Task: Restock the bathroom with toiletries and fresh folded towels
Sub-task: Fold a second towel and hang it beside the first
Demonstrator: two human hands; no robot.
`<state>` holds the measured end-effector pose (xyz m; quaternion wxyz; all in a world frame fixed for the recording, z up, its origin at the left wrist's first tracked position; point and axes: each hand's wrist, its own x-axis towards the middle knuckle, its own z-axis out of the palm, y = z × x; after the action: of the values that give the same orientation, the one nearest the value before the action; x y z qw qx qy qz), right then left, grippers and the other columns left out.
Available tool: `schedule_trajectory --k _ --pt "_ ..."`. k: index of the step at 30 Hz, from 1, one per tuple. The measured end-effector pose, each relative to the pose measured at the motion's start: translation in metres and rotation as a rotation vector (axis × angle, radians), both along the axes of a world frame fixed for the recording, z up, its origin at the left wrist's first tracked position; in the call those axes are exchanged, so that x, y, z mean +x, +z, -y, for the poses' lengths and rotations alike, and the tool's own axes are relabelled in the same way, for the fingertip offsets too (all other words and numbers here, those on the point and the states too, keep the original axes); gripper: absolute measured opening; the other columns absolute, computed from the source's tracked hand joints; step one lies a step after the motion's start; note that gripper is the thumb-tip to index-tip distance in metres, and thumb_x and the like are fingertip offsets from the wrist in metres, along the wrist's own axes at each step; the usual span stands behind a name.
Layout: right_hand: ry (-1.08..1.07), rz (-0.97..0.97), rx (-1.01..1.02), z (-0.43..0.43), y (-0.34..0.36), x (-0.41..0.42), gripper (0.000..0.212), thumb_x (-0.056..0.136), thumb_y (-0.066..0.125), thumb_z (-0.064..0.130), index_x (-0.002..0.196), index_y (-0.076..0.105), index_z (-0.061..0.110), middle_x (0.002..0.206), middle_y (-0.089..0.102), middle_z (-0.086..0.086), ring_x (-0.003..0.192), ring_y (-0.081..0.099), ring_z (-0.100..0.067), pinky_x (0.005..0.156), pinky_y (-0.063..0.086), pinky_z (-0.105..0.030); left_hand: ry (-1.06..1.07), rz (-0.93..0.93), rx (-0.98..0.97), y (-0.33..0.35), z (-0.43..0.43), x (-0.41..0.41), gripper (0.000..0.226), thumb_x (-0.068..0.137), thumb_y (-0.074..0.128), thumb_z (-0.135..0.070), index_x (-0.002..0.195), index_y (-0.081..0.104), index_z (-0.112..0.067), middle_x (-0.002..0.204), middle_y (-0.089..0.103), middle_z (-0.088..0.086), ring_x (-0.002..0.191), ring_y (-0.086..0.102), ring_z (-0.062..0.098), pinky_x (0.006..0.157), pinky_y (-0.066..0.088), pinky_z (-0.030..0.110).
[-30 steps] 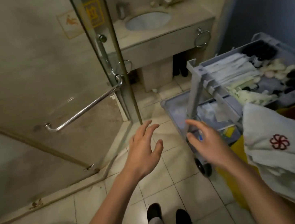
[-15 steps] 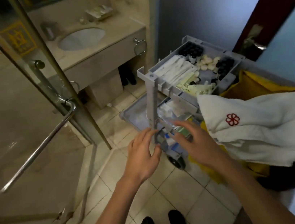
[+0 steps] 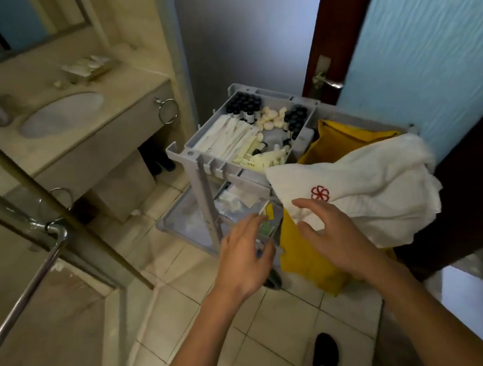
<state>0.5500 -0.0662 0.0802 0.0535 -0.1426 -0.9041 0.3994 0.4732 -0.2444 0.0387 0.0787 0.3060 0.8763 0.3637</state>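
Observation:
A grey housekeeping cart (image 3: 203, 185) stands in the doorway. Its top tray holds white sachets (image 3: 224, 137), small dark bottles (image 3: 243, 108) and round white soaps (image 3: 271, 118). White towels with a red flower emblem (image 3: 369, 193) hang over the cart's yellow bag (image 3: 304, 261). My right hand (image 3: 331, 232) hovers with spread fingers at the towels' near edge, holding nothing. My left hand (image 3: 245, 260) hangs open in front of the cart's lower shelf, fingers relaxed. The bathroom counter (image 3: 105, 108) with its sink (image 3: 60, 113) lies at the upper left, a tray of toiletries (image 3: 87, 66) at its back.
A glass shower door (image 3: 14, 276) with a metal bar handle (image 3: 21, 302) fills the left side. A towel ring (image 3: 167, 111) hangs on the counter's front. A dark wooden door with frosted blue glass (image 3: 430, 32) stands at the right. My shoes (image 3: 324, 351) are on the tiled floor.
The view has swung right from the shower door toward the cart. Both hands have come closer to the cart, the right one reaching the towel's edge.

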Motion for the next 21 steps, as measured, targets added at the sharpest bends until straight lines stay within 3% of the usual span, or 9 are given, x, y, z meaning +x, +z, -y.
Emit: schedule_trajectory --k 5,10,16,21 --pt "-0.013 -0.019 -0.010 -0.047 -0.005 0.001 0.039 0.096 0.057 0.023 0.134 0.051 0.030 0.140 0.051 0.007 0.132 0.042 -0.008 0.113 0.036 -0.031 -0.034 0.005 -0.033 0.006 -0.045 -0.001 0.049 0.095 0.054 -0.031 0.143 0.043 -0.029 0.151 0.041 -0.008 0.141 0.032 0.013 0.116 0.024 0.040" --pt "-0.007 0.006 0.019 -0.093 -0.014 -0.010 0.038 0.098 0.056 0.026 0.135 0.049 0.029 0.136 0.053 0.008 0.121 0.046 -0.005 0.103 0.036 -0.020 -0.005 0.025 -0.048 0.000 -0.086 -0.001 0.050 0.096 0.052 -0.034 0.144 0.039 -0.033 0.153 0.038 -0.012 0.142 0.030 0.011 0.116 0.021 0.037" --pt "0.009 0.014 -0.023 -0.151 -0.027 -0.024 0.036 0.097 0.057 0.026 0.133 0.053 0.029 0.136 0.053 0.008 0.126 0.047 -0.009 0.107 0.041 -0.027 0.000 0.046 -0.045 0.000 -0.150 -0.010 0.049 0.094 0.049 -0.041 0.142 0.040 -0.034 0.151 0.041 -0.012 0.140 0.033 0.011 0.118 0.024 0.040" --pt "-0.004 -0.004 -0.002 -0.199 -0.043 -0.031 0.032 0.097 0.056 0.028 0.130 0.056 0.028 0.133 0.056 0.008 0.125 0.048 -0.010 0.109 0.041 -0.033 -0.051 0.014 -0.095 -0.002 -0.201 -0.019 0.053 0.095 0.043 -0.042 0.145 0.039 -0.026 0.153 0.039 -0.007 0.142 0.029 0.012 0.116 0.019 0.032"
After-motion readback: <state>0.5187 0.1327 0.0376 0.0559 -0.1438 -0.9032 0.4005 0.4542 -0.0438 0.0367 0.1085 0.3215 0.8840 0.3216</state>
